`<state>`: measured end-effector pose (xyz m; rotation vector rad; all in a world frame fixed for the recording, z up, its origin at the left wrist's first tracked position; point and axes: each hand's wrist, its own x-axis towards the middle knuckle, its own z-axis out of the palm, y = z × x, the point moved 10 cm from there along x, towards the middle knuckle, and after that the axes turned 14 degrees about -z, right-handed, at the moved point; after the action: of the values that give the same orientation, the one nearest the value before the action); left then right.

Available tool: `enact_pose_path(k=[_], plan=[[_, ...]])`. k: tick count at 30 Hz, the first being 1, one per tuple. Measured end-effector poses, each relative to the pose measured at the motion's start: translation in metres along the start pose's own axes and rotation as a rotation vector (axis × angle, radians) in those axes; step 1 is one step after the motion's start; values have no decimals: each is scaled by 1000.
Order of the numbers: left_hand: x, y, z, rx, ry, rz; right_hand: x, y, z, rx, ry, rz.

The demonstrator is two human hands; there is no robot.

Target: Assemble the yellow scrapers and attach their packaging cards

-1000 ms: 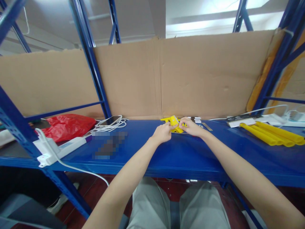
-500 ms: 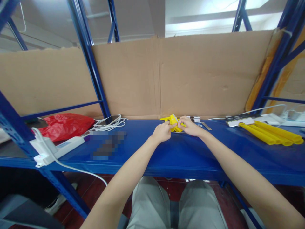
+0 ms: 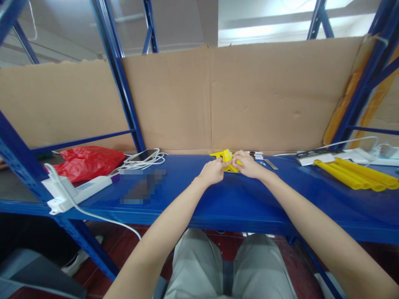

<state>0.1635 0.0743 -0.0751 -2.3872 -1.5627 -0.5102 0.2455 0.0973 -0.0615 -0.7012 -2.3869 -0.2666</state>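
Note:
At the back middle of the blue shelf, both hands meet over a small yellow item with a white patch [image 3: 227, 155]; its exact kind cannot be made out. My left hand [image 3: 211, 171] is closed on its left side, with the index finger reaching across. From the right, my right hand [image 3: 246, 165] pinches at it with thumb and fingers. More yellow pieces lie under and around the fingers, partly hidden. Beside my right hand are several white pens with dark parts [image 3: 255, 155] and a flat metal strip [image 3: 271, 164].
Yellow rolls [image 3: 358, 174] lie at right, near a black-and-white box [image 3: 314, 158]. At left are a white power strip [image 3: 90, 189], coiled white cable [image 3: 146, 160], a red plastic bag [image 3: 89, 163] and a blurred-out dark object [image 3: 141, 187]. Cardboard [image 3: 264, 95] walls the back.
The view has shifted slightly. My right hand's fingers have moved a little at the yellow item, while both hands stay in about the same place.

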Motion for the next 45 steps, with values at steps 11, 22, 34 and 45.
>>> enact_pose_path(k=[11, 22, 34, 45], plan=[[1, -2, -1, 14, -10, -21, -1, -4, 1, -77, -5, -1], [2, -4, 0, 18, 2, -54, -5, 16, 5, -34, 50, 168], [5, -8, -2, -40, 26, -71, -16, 40, 3, 385, 340, 418], [3, 0, -1, -174, 43, 62, -24, 29, 5, 742, 248, 598]])
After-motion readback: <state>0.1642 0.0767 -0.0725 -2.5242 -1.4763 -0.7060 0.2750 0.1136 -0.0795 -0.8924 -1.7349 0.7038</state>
